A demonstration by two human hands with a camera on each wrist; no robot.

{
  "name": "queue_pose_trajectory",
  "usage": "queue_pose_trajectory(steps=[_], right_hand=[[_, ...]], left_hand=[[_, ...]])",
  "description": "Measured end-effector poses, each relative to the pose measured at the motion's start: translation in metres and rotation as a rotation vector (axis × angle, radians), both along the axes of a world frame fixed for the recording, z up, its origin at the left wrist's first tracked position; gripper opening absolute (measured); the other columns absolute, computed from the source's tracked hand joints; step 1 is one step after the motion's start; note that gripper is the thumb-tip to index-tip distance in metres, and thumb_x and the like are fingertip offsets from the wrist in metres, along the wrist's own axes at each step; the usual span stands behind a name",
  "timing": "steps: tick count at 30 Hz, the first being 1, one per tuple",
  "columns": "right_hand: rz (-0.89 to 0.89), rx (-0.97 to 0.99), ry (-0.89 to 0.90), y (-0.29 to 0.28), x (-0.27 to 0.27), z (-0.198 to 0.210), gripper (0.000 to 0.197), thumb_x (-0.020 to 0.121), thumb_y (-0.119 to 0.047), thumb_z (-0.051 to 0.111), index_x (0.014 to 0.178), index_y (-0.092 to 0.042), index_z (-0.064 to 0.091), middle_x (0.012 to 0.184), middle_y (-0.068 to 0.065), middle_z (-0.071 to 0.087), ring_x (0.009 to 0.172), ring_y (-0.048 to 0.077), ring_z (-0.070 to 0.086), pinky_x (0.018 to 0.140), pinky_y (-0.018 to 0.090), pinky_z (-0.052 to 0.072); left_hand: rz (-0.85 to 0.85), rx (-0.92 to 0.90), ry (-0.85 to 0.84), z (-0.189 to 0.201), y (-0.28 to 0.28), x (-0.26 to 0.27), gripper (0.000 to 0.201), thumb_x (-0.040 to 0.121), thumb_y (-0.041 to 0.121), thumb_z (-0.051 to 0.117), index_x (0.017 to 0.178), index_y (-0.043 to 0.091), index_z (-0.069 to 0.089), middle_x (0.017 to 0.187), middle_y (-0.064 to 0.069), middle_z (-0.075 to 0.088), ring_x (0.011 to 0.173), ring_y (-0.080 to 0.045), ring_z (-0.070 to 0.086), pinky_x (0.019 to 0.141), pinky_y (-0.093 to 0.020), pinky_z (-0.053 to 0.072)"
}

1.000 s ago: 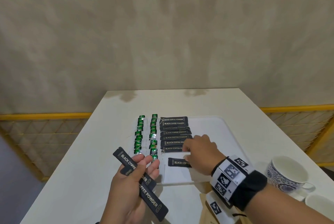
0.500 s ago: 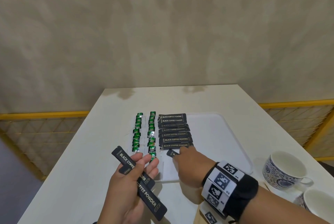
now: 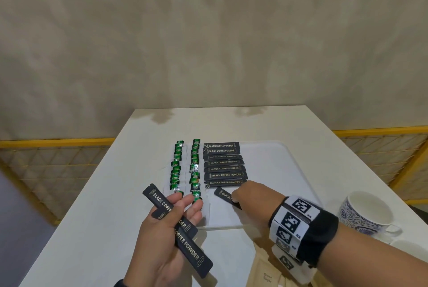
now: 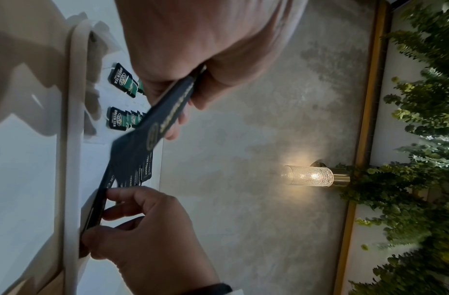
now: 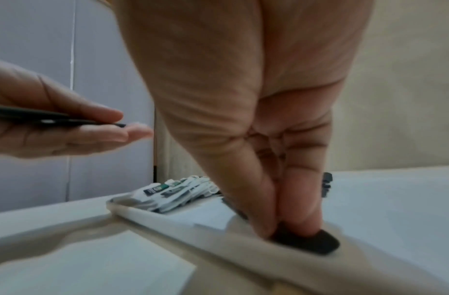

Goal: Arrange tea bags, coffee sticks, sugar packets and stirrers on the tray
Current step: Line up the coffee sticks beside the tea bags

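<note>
A white tray (image 3: 278, 171) lies on the white table. Along its left side run two columns of green tea bags (image 3: 195, 166), with a column of black coffee sticks (image 3: 223, 168) beside them. Just below that column my right hand (image 3: 235, 198) pinches one coffee stick (image 3: 224, 194), which slants on the tray floor. In the right wrist view the thumb and fingertips (image 5: 301, 225) press together on its dark end (image 5: 319, 243). My left hand (image 3: 183, 208) hovers at the tray's near left corner, palm up. It holds a few more coffee sticks (image 3: 192, 249) under the thumb.
Two patterned cups (image 3: 368, 212) stand at the right of the table. Brown sugar packets (image 3: 266, 275) lie at the near edge under my right wrist. The tray's right half is bare. A yellow railing (image 3: 58, 143) runs behind the table on both sides.
My right hand has shifted left along the stick it holds. The stick, level before, now slants with its left end farther from me. The left hand has barely moved.
</note>
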State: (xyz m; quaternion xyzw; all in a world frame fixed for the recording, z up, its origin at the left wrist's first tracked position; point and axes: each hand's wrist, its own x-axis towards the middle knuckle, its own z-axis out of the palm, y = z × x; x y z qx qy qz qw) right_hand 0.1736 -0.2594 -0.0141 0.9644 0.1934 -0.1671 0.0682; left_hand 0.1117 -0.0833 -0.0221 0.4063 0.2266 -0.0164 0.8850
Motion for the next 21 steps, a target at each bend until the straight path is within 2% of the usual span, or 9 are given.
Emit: queue_pose_trajectory(steps=[3,5,7,9,11,12,15,19,21], right_hand=[[0.066,-0.018,-0.022,-0.003,0.003,0.003,0.021,0.097,-0.007,0.041,0.101,-0.007,0.062,0.077,0.005,0.043,0.068,0.023,0.046,0.052,0.025,0.032],[0.087,-0.023,-0.037,-0.004,0.003,0.002,0.018,0.098,-0.01,0.043,0.095,-0.01,0.061,0.072,0.003,0.043,0.059,0.017,0.042,0.05,0.022,0.029],[0.098,-0.037,-0.039,-0.003,0.003,0.001,0.017,0.097,-0.01,0.043,0.095,-0.011,0.06,0.073,0.002,0.044,0.056,0.014,0.038,0.05,0.021,0.029],[0.122,-0.058,-0.028,0.0,0.005,0.003,0.021,0.096,-0.005,0.043,0.106,-0.007,0.062,0.086,0.007,0.052,0.067,0.021,0.047,0.054,0.025,0.036],[0.138,-0.072,-0.026,0.004,0.009,0.006,0.025,0.095,-0.001,0.043,0.112,-0.004,0.061,0.092,0.01,0.053,0.077,0.025,0.049,0.065,0.029,0.04],[0.149,-0.083,-0.028,0.006,0.011,0.007,0.025,0.094,0.001,0.044,0.112,-0.004,0.061,0.091,0.01,0.052,0.078,0.025,0.049,0.067,0.03,0.04],[0.168,-0.118,-0.027,0.009,0.017,0.008,0.025,0.093,0.005,0.044,0.111,-0.003,0.059,0.083,0.008,0.049,0.078,0.024,0.049,0.061,0.028,0.04],[0.148,-0.093,-0.062,0.008,0.025,0.003,0.029,0.093,0.006,0.043,0.112,-0.003,0.062,0.101,0.012,0.061,0.086,0.028,0.058,0.07,0.031,0.043],[0.134,-0.079,-0.063,0.008,0.027,0.002,0.03,0.092,0.007,0.042,0.112,-0.002,0.062,0.107,0.014,0.063,0.085,0.028,0.056,0.073,0.032,0.044]], left_hand=[[0.001,0.003,0.012,0.001,0.0,0.0,0.015,0.092,-0.006,0.051,0.106,-0.003,0.056,0.1,-0.024,0.068,0.094,-0.041,0.068,0.077,-0.046,0.058],[0.002,0.007,0.015,0.001,0.001,0.001,0.015,0.092,-0.006,0.051,0.104,-0.002,0.057,0.1,-0.024,0.069,0.093,-0.041,0.068,0.08,-0.047,0.057],[0.0,0.006,0.013,0.0,0.001,0.001,0.014,0.092,-0.006,0.051,0.104,-0.002,0.057,0.1,-0.024,0.069,0.092,-0.041,0.069,0.074,-0.044,0.058],[0.005,-0.001,0.009,0.0,0.002,0.001,0.015,0.092,-0.006,0.051,0.105,-0.003,0.057,0.1,-0.024,0.069,0.091,-0.04,0.069,0.071,-0.043,0.057],[0.005,-0.004,0.004,-0.001,0.001,0.001,0.016,0.092,-0.006,0.05,0.107,-0.003,0.056,0.099,-0.023,0.069,0.09,-0.039,0.07,0.07,-0.042,0.058],[0.002,-0.004,0.001,-0.002,0.001,0.001,0.017,0.092,-0.006,0.05,0.108,-0.003,0.056,0.098,-0.023,0.07,0.089,-0.038,0.07,0.071,-0.041,0.058],[0.004,0.0,0.005,-0.003,0.0,0.0,0.016,0.093,-0.006,0.05,0.107,-0.003,0.056,0.098,-0.023,0.07,0.09,-0.039,0.07,0.071,-0.041,0.059],[0.017,-0.005,0.0,-0.001,0.003,0.0,0.016,0.091,-0.008,0.05,0.106,-0.004,0.056,0.099,-0.024,0.068,0.084,-0.037,0.071,0.069,-0.043,0.058],[0.022,-0.011,-0.009,0.0,0.004,-0.001,0.016,0.091,-0.008,0.05,0.105,-0.004,0.056,0.098,-0.024,0.068,0.08,-0.034,0.072,0.069,-0.042,0.058]])
